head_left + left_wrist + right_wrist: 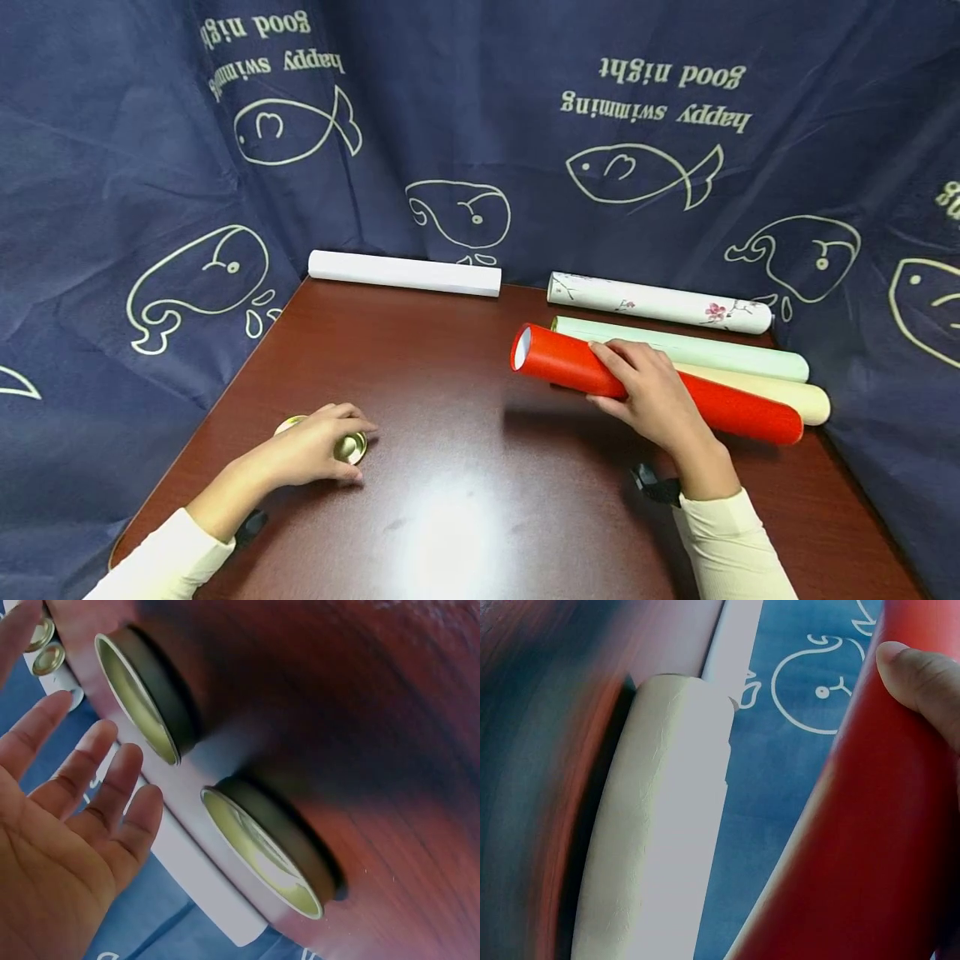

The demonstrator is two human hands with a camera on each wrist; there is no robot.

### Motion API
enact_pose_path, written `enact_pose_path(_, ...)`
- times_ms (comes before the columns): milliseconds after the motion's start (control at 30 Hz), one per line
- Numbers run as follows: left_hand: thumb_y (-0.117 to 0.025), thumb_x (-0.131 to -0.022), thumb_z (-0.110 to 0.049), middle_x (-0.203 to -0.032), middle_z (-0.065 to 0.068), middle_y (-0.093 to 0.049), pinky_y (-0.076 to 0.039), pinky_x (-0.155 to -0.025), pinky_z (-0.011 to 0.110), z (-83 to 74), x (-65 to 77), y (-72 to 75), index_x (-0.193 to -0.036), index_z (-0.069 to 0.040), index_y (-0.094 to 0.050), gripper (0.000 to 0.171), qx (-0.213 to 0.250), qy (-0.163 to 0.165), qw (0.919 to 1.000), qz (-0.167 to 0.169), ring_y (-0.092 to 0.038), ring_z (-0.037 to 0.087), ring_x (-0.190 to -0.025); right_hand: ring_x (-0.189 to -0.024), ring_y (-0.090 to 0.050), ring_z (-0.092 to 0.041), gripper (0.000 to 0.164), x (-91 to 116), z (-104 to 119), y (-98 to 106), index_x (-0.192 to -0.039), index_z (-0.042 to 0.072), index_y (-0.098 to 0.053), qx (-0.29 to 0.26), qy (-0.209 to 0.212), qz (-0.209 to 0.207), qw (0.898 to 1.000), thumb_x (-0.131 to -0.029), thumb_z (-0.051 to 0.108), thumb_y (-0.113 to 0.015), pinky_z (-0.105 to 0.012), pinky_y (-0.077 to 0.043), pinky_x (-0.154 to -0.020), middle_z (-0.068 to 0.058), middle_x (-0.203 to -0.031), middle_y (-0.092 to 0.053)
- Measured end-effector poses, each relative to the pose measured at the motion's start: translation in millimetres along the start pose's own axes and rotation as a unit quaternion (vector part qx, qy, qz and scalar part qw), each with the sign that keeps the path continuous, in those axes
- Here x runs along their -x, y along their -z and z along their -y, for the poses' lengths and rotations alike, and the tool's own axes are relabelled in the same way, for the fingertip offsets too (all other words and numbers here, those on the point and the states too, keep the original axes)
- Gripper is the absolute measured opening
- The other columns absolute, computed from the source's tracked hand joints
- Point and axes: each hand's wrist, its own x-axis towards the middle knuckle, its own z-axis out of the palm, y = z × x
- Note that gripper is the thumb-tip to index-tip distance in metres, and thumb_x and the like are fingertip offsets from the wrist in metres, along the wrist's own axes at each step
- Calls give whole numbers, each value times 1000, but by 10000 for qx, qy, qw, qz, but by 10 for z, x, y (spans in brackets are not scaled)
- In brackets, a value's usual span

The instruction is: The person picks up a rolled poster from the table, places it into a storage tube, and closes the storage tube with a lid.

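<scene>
Over the left side of the table, my left hand [315, 450] hovers with fingers loosely bent, holding nothing. Beneath and beside it are two shallow round gold metal lids; the hand partly hides one lid [351, 448] in the head view. The left wrist view shows one lid [139, 705] and the other lid [259, 859] apart from my fingers, rims up. On the right, my right hand [656, 396] grips a red cardboard tube [738, 408] around its middle, raised above the table. Its left end shows a white inside. In the right wrist view my thumb presses the red tube [862, 847].
Behind the red tube lie a pale yellow tube [813, 404], a light green tube [750, 358] and a white flower-patterned tube [660, 302]. A white roll [405, 273] lies along the table's back left edge. A dark blue printed cloth [465, 100] hangs around the table.
</scene>
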Motion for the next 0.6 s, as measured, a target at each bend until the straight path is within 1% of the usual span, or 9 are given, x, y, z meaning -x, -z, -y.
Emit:
enact_pose_path(100,-89,-72,-30,-108,-2,-62,-50,-85,41,18,6,-55,-118,-9,-70,54,-132,-55,9999,-39,-58,22,-101,-100,-57,-36,73,30,3,10,-136,11,-57,14,-5,3,10000,-71,27,-87,-51,-43,-82,-15,-118,-59)
enact_pose_path(200,-89,-72,-25,-104,-4,-62,-50,-81,36,40,1,-113,-114,-12,-72,47,-291,-119,9995,-62,-58,18,-97,-99,-57,-35,74,66,11,20,-135,11,-58,10,-13,-50,10000,-69,27,-87,-50,-43,-81,-15,-117,-59)
enact_pose_path(300,-89,-72,-25,-103,-6,-61,-50,-77,33,58,15,-142,-111,-15,-73,44,-477,-93,9988,-80,-56,16,-95,-100,-57,-35,74,86,20,23,-135,11,-58,10,-30,-59,10000,-69,27,-87,-50,-43,-81,-14,-117,-59)
enact_pose_path(433,-90,-68,-26,-102,-7,-60,-50,-71,32,64,69,-129,-111,-15,-73,48,-667,12,9976,-171,-54,17,-94,-101,-58,-35,72,71,41,-12,-135,12,-58,-1,-10,-33,10000,-70,27,-86,-50,-44,-81,-14,-118,-59)
enact_pose_path(600,-91,-65,-24,-98,-5,-58,-49,-69,34,62,93,-88,-115,-12,-72,54,-718,187,9972,-63,-55,18,-90,-99,-59,-34,73,44,85,-92,-134,12,-59,-12,97,-119,9999,-68,24,-90,-50,-45,-78,-13,-116,-60)
